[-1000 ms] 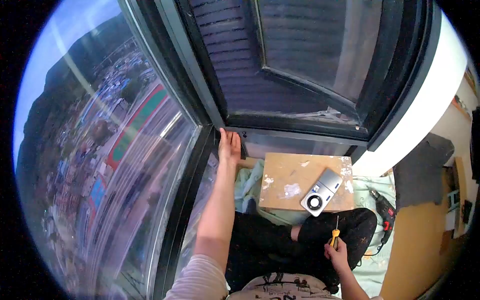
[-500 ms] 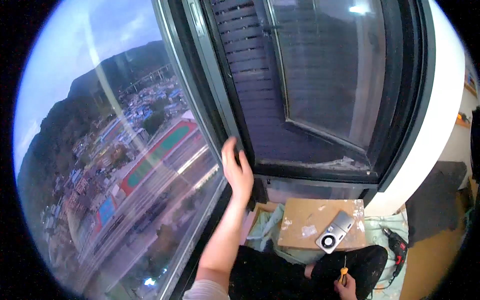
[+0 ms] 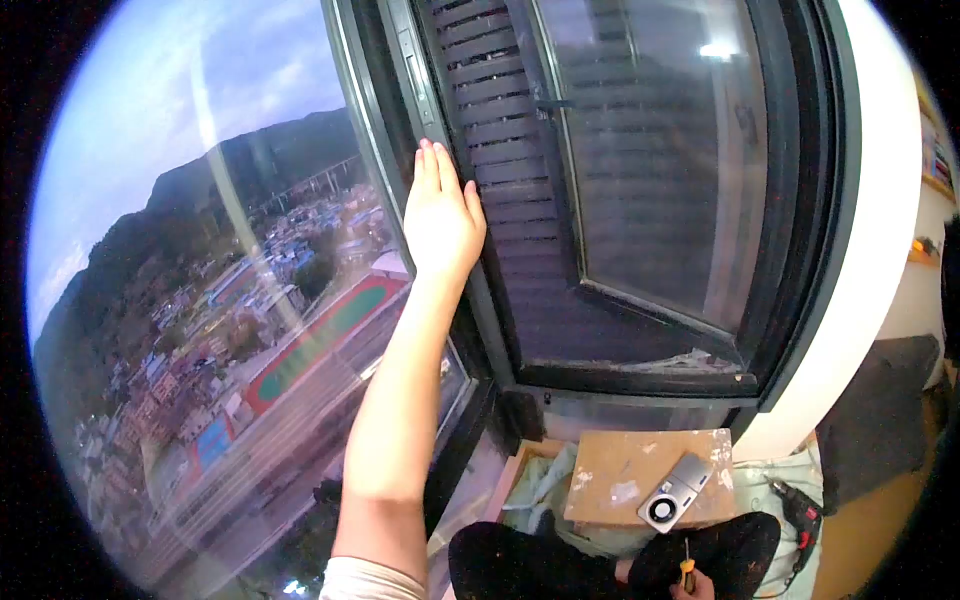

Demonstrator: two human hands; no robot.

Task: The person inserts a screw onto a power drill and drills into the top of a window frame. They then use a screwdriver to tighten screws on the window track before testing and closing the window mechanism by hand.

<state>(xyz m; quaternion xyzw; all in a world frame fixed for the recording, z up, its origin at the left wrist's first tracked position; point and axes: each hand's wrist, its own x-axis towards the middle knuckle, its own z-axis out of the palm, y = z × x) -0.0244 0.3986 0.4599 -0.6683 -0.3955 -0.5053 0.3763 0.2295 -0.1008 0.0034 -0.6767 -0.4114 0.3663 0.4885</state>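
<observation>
My left hand [image 3: 443,222] is raised with its fingers stretched out against the dark window frame post [image 3: 462,300]. Just above my fingertips, a metal latch plate [image 3: 417,85] is set into that post. Low in the view, my right hand [image 3: 695,588] is wrapped round a screwdriver [image 3: 687,568] with a yellow handle, its thin shaft pointing up. Beyond my knees, a grey device with a round dial-like end [image 3: 672,492] lies on a worn wooden board [image 3: 600,470].
A black and red power drill [image 3: 802,515] lies on pale green cloth [image 3: 750,478] at the right. An inward-angled window sash [image 3: 660,180] stands ahead, beside a white wall edge [image 3: 870,200]. Through the left pane, buildings and a sports field [image 3: 325,335] show far below.
My left hand has moved up along the frame post, with the arm reaching further. The view has tilted up slightly. My right hand keeps hold of the screwdriver.
</observation>
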